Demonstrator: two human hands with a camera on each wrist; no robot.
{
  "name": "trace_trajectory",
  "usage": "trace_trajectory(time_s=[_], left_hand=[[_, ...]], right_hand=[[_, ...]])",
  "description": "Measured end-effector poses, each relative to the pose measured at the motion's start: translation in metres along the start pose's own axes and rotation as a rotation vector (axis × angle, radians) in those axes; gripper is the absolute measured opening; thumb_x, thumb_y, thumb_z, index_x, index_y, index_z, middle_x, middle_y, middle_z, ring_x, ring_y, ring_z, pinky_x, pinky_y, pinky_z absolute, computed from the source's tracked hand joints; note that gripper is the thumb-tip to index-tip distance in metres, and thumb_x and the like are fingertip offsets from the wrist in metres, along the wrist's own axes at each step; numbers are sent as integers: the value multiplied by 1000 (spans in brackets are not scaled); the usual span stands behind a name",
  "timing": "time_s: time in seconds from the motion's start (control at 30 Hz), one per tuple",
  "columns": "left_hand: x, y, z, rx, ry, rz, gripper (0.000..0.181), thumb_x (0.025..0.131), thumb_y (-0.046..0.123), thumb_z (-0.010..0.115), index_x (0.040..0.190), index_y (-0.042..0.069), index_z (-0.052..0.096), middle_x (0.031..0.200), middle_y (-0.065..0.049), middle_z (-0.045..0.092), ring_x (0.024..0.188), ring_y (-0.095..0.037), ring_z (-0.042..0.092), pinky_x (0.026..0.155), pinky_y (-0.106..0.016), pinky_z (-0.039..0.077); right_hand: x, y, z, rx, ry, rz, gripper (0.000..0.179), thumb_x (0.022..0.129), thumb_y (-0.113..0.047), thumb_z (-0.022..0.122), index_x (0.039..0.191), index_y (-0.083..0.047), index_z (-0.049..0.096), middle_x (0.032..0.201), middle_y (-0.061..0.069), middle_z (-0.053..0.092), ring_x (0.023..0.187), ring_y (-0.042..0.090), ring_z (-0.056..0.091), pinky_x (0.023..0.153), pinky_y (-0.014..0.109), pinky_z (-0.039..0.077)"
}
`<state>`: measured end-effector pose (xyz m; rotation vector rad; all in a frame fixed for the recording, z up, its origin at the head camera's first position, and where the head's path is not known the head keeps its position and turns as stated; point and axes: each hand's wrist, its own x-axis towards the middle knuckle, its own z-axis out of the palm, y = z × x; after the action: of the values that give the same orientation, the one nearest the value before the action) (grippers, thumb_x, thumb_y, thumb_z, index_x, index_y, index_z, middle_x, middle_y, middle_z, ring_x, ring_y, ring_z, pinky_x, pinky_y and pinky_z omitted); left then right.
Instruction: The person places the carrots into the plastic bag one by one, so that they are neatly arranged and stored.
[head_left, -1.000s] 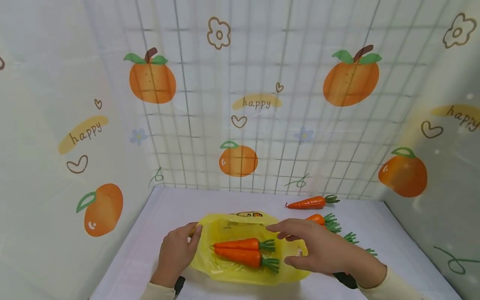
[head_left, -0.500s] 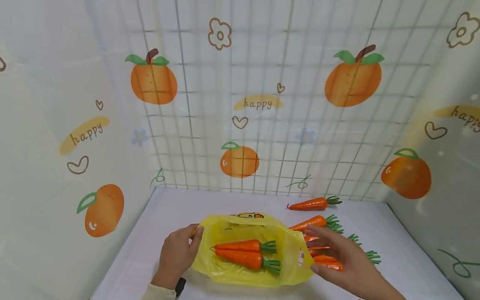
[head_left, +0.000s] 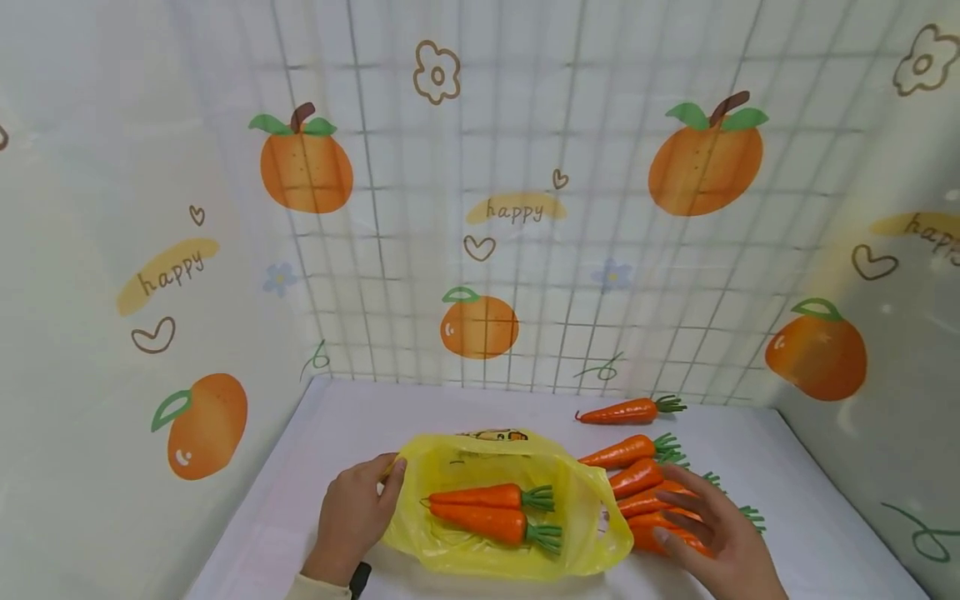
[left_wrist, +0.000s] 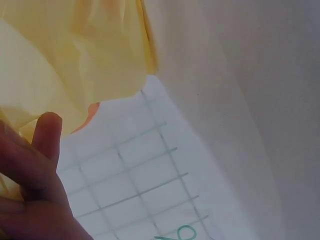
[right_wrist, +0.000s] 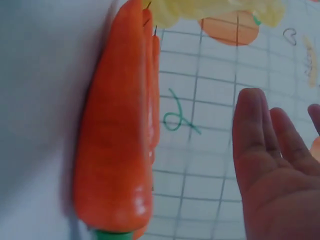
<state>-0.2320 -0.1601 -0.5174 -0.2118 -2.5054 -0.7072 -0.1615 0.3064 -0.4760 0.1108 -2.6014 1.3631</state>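
Observation:
A yellow plastic bag (head_left: 442, 557) lies with its mouth spread wide, and two orange carrots (head_left: 483, 522) with green tops rest inside it. My left hand (head_left: 351, 510) pinches the bag's left rim between thumb and fingers. To the right, my right hand (head_left: 716, 529) hovers over a row of several carrots (head_left: 637, 477), fingers spread and holding nothing. In the right wrist view, a large carrot (right_wrist: 117, 130) lies beside that hand's extended fingers (right_wrist: 250, 120). The left wrist view shows the bag's yellow film (left_wrist: 100, 60) at the left fingertips. The hand partly hides the nearer carrots.
One carrot (head_left: 626, 412) lies apart at the back right of the white table (head_left: 360, 408). A grid-lined curtain (head_left: 405, 250) printed with oranges stands behind the table, with pale curtain walls at both sides.
My right hand has moved from over the bag's right side rightward to above the row of carrots. The bag's right handle has come into view. My left hand keeps its hold.

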Motion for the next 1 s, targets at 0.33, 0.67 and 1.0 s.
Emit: trace_trajectory(time_s=[0.33,0.67,1.0], left_hand=[[-5,-2,0,7,15,10,30,105,41,67,118,17,82,92,8,77,79,-11,72,73,-40,63],[-4,3,-5,-6,-24,-32,30,105,38,69,118,15,81,94,4,77,82,-16,73,78,-45,63],[-1,-1,1,-18,-1,-2,32,106,41,66,119,16,81,94,5,77,81,-15,73,75,-43,63]], right_hand=[[-4,24,9,-96,38,23,90,92,-46,83,163,-16,38,156,14,49,127,39,60,92,33,60],[-2,34,9,-430,81,-134,80,84,-37,92,151,-10,56,149,16,56,123,41,60,94,64,54],[6,33,-3,-633,-132,-86,63,77,-26,95,136,-22,72,137,7,64,123,40,58,93,65,54]])
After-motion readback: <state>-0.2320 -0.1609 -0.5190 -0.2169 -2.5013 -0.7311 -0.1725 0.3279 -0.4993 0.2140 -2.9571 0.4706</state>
